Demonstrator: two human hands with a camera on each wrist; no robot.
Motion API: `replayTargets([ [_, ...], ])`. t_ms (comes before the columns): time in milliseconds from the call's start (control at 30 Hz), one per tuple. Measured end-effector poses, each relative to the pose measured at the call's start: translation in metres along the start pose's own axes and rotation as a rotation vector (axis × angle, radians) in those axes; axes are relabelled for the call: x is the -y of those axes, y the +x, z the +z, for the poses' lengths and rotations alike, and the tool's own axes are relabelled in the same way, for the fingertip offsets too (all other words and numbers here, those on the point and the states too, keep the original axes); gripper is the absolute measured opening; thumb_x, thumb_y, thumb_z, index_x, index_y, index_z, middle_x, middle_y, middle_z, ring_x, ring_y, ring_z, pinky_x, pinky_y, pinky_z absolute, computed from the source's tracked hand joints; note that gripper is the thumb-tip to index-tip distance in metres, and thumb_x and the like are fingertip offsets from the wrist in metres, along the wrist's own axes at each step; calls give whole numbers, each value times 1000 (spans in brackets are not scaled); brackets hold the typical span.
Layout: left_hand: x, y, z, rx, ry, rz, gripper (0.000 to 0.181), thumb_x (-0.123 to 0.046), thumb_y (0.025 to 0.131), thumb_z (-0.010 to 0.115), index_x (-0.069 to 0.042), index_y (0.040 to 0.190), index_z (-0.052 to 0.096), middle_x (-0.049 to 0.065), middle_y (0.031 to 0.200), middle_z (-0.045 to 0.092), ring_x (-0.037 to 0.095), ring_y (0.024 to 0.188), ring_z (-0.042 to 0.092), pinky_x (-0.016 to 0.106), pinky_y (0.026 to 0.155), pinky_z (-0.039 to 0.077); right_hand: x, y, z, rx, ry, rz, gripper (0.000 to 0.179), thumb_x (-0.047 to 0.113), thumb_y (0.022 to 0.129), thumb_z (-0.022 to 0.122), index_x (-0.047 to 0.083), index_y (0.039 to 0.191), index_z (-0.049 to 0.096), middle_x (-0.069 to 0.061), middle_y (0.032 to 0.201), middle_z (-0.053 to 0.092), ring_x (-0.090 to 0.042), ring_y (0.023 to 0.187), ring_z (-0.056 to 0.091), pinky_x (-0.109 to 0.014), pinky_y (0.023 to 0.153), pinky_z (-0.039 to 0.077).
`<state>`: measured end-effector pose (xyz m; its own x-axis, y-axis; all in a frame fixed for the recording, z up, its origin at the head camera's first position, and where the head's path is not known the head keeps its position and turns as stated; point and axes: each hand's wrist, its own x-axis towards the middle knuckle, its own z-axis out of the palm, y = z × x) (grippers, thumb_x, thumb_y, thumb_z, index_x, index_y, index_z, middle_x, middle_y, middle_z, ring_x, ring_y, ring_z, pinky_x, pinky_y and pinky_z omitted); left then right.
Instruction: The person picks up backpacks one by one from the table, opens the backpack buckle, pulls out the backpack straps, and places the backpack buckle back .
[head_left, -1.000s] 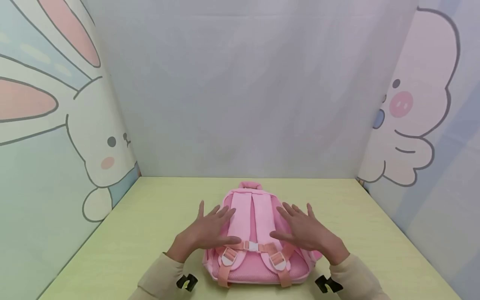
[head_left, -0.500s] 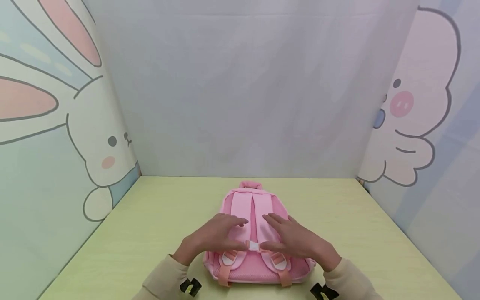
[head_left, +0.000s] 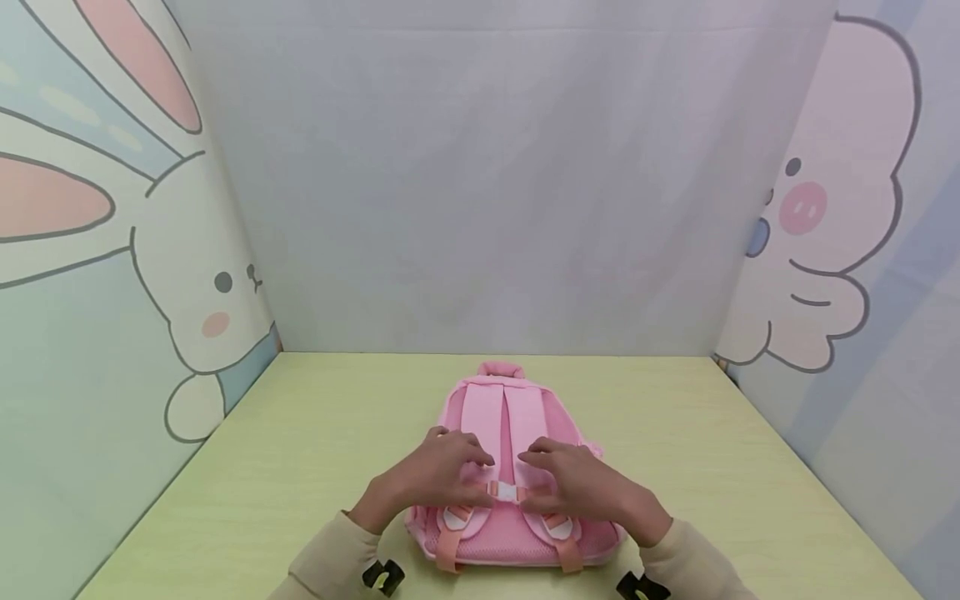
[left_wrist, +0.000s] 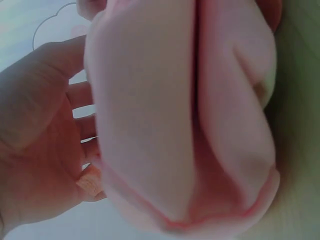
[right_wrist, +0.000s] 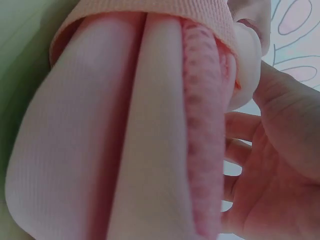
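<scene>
"Where's the bag (head_left: pixel 507 533)?"

"On the table (head_left: pixel 337 425), about midway between the left and right edges, handle (head_left: pixel 501 369) just short of the far edge."

"Why straps up?"

"Probably so nothing covers the straps (head_left: pixel 482 421) or the white clip (head_left: pixel 507 492) joining them. With its bottom toward the person, the clip also sits within reach of both hands."

"Is either hand gripping?"

"Neither seems to be. The left hand (head_left: pixel 446 473) is loosely bent, its thumb apart from its fingers, just left of the clip. The right hand (head_left: pixel 573 482) mirrors it, also unclenched. Whether a thumb touches the clip or the webbing, I can't tell."

"Why one on each side?"

"I'd guess that gives each hand its own end of the clip, leaving the middle uncovered. Nothing pins the bag; its own weight presumably keeps it there."
</scene>
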<state>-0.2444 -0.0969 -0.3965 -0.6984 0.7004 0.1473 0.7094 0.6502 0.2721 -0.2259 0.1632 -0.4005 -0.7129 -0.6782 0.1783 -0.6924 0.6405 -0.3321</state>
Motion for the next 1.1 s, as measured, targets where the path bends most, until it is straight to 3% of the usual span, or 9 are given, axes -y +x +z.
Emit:
replayTargets([
  [333, -3, -1, -1, -18, -24, 43, 29, -40, 80, 83, -19, 100, 80, -12, 94, 66, 2, 91, 55, 56, 94, 36, 1, 3, 5, -12, 37, -3, 42, 29, 86, 78, 5, 120, 72, 2, 109, 62, -4, 78, 56, -22, 70, 48],
  [700, -3, 0, 0, -18, -8, 27, 21, -41, 79, 84, -25, 94, 81, -14, 90, 61, 3, 90, 54, 60, 100, 32, 3, 5, 9, -52, 70, -43, 24, 18, 85, 79, 10, 107, 78, 5, 102, 62, -1, 74, 56, -17, 61, 48],
  [933, -3, 0, 1, -41, -7, 20, 20, -41, 78, 84, -27, 92, 82, -15, 83, 60, 2, 84, 52, 67, 100, 26, 10, 7, 13, -94, -20, -42, 19, 15, 83, 77, 14, 102, 81, 13, 95, 62, 2, 77, 55, -39, 74, 40],
  [1100, -4, 1, 1, -43, -9, 36, 17, -39, 79, 85, -27, 92, 82, -19, 75, 58, 3, 79, 53, 69, 99, 25, 13, 8, 16, -90, -43, -31, 17, 17, 83, 79, 16, 99, 81, 15, 93, 61, 4, 73, 52, -40, 75, 35],
])
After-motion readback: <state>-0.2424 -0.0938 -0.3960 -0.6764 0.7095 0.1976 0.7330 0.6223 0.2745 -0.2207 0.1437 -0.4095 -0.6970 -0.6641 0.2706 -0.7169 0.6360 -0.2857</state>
